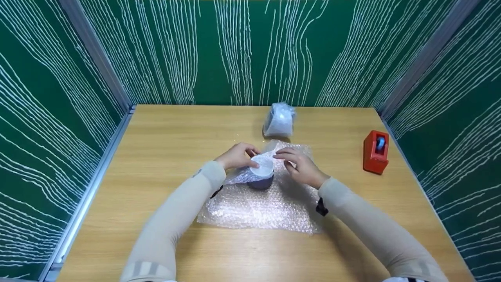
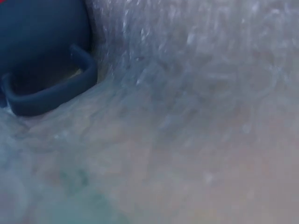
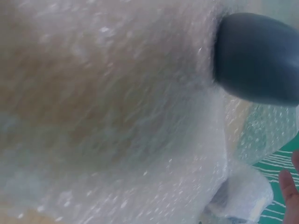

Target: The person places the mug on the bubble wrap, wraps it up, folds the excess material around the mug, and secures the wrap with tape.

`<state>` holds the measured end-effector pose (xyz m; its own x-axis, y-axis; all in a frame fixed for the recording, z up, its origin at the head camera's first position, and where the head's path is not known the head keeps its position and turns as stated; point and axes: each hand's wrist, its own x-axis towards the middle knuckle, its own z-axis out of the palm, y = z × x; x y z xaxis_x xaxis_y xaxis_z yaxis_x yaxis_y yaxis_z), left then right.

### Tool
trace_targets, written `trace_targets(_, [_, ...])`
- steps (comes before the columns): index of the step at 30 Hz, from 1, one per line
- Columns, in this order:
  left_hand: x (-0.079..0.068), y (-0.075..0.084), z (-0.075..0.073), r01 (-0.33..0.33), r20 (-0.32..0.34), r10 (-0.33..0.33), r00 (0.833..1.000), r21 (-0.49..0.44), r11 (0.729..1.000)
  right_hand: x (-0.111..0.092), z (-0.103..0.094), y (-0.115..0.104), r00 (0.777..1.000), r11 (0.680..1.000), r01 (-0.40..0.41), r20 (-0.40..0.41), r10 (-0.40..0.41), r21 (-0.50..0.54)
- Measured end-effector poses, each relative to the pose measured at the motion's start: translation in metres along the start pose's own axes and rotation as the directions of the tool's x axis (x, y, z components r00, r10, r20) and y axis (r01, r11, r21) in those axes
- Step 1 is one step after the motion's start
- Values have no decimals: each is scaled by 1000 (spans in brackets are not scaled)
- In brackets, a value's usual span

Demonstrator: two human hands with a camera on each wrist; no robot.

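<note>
A dark blue mug [image 1: 261, 183] with a pale top stands upright on a sheet of bubble wrap [image 1: 258, 207]. Its squared handle [image 2: 51, 95] shows in the left wrist view. One side of the sheet is drawn up against the mug at the left. There my left hand [image 1: 238, 156] pinches the raised wrap at the rim, its thumb over the mug's mouth. On the opposite side my right hand [image 1: 303, 166] has its fingers stretched toward the rim, fingertips right at the raised wrap behind the mug. The right wrist view shows the mug's smooth, handleless side.
Behind the mug stands a bubble-wrapped bundle [image 1: 280, 120] with something dark inside. A red tape dispenser [image 1: 375, 153] with a blue core sits near the right edge of the wooden table [image 1: 156, 129]. Green walls with white lines [image 1: 203, 51] enclose the back and both sides.
</note>
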<state>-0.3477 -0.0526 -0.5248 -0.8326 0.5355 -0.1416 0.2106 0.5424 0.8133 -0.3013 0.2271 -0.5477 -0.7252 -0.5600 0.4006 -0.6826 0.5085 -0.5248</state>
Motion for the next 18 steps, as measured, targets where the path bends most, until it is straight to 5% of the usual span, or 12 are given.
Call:
trace_targets(8, [2,-2,10,-42,-95,38,995,-42,998,-20,-7,9,999,998,49,3,-49,-43])
trace_targets(18, [1,0,15,-70,-172,70,983,7,998,-49,-14,18,987,993,38,161,-20,-110])
